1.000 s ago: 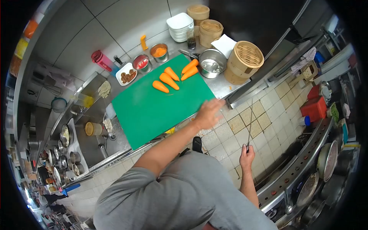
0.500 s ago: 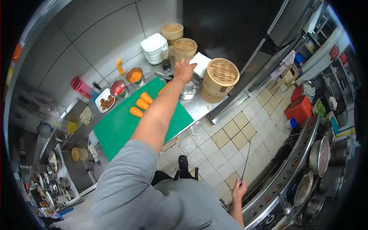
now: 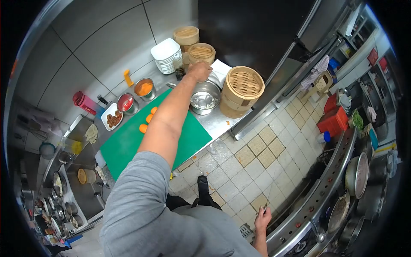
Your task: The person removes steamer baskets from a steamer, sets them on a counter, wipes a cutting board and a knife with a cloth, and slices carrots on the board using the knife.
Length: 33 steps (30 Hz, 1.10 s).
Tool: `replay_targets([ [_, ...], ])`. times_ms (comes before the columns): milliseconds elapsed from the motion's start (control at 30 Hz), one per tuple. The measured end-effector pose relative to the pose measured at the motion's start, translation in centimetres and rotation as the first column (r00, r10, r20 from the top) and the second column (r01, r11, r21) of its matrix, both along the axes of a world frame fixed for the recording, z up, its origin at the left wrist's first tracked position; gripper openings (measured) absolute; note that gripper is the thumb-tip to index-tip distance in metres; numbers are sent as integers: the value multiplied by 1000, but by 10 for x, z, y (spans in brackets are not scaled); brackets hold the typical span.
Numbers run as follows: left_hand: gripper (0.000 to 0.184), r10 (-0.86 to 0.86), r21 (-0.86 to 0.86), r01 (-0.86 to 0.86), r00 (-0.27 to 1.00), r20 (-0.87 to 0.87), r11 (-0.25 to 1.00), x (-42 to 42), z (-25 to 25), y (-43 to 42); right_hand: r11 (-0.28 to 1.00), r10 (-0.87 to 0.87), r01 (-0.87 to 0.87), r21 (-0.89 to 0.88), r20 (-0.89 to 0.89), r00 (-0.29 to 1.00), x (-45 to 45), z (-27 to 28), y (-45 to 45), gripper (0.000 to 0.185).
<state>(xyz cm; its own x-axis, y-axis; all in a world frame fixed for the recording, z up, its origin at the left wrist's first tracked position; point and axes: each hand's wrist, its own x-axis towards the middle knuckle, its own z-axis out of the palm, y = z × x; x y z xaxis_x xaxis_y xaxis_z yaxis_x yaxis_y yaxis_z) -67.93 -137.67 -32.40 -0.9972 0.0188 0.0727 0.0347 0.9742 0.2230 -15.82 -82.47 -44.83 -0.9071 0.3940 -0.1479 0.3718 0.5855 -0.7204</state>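
My left hand (image 3: pixel 200 71) reaches over the counter, its fingers bent and closed beside a white folded cloth (image 3: pixel 220 72) and the far rim of a steel bowl (image 3: pixel 205 99). What those fingers hold, if anything, is hidden. Pale contents or reflections show inside the bowl. Under my left forearm, peeled carrots (image 3: pixel 143 128) lie on a green cutting board (image 3: pixel 186 139), partly covered by the arm. Low on the right, away from the counter, my right hand (image 3: pixel 262 218) grips a thin, dark-handled knife (image 3: pixel 265 209); its blade is faint against the floor tiles.
Bamboo steamers (image 3: pixel 242 92) stand right of the bowl, with others behind. White dishes (image 3: pixel 166 52) are stacked by the wall near a glass bottle (image 3: pixel 179 68). Steel cups (image 3: pixel 146 90) and a meat dish (image 3: pixel 113 117) line the board. A stove edge (image 3: pixel 314 205) runs along the right.
My left hand has gone from spread fingers to closed ones, lower by the bowl and cloth. My right hand stays low with the knife, whose blade now looks shorter. The whole view has shifted slightly.
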Motion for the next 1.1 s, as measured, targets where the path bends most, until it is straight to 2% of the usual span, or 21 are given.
replay_targets([
  [100,34,-13,-73,20,996,92,997,1,6,5,999,42,-42,28,-13,999,-17,12,-8,38],
  [233,31,11,-45,-8,998,70,999,3,10,10,999,25,-26,-30,-33,999,-22,16,-11,38],
  [300,31,182,178,-155,972,-148,972,-5,0,7,1000,17,-17,-21,-20,1000,-19,22,-14,37],
  [333,31,180,180,-153,973,-146,972,-12,-4,4,1000,12,-13,-14,-8,1000,-17,23,-15,37],
  [367,32,237,309,-158,943,-234,938,-21,-8,-1,1000,11,-11,-13,-5,1000,-12,21,-14,37],
  [400,34,303,433,-150,901,-310,889,-18,-3,0,1000,9,-9,-22,3,1000,-6,15,-12,37],
  [467,31,521,655,-62,664,-536,753,-6,6,-5,999,23,-22,-30,23,999,-2,2,-9,36],
  [533,21,649,760,41,491,-581,649,43,42,-12,998,48,-46,37,-73,996,8,-12,-3,38],
  [567,18,494,568,58,426,-758,821,86,56,-22,996,62,-59,66,-59,996,9,-13,-2,38],
  [600,17,287,335,67,375,-881,940,134,64,-32,996,69,-69,51,-12,998,9,-11,-3,35],
  [667,15,99,186,68,646,-757,980,229,40,-37,996,79,-80,29,36,996,5,-22,3,33],
  [700,14,11,146,109,764,-645,983,271,12,-34,996,87,-87,6,23,996,-2,-33,5,34],
  [733,12,-56,190,157,890,-453,969,315,-13,-25,996,89,-89,-15,16,996,-4,-40,8,34],
  [767,11,-94,192,162,943,-319,968,349,-41,-16,996,90,-89,-16,33,995,-8,-43,9,34],
  [800,12,-35,267,50,998,-61,962,377,-80,-9,990,137,-136,21,-31,990,-24,-45,5,36],
  [833,14,-4,322,-54,984,177,945,393,-108,0,981,187,-182,63,-89,978,-37,-44,2,38],
  [867,14,3,328,-65,982,187,942,401,-117,9,980,200,-199,28,-59,978,-50,-39,1,37],
  [933,21,65,178,-77,995,75,981,401,-123,31,975,222,-222,-6,-33,974,-76,-37,-2,36],
  [1033,36,-149,200,118,977,152,973,376,-117,58,965,163,-170,-198,-49,985,-98,-28,-14,41],
  [1067,38,-147,183,109,968,204,977,365,-104,69,962,178,-185,-199,-50,983,-100,-20,-22,41],
  [1100,38,-121,185,88,977,177,979,356,-114,78,950,159,-168,-264,-56,986,-101,-13,-31,41],
])
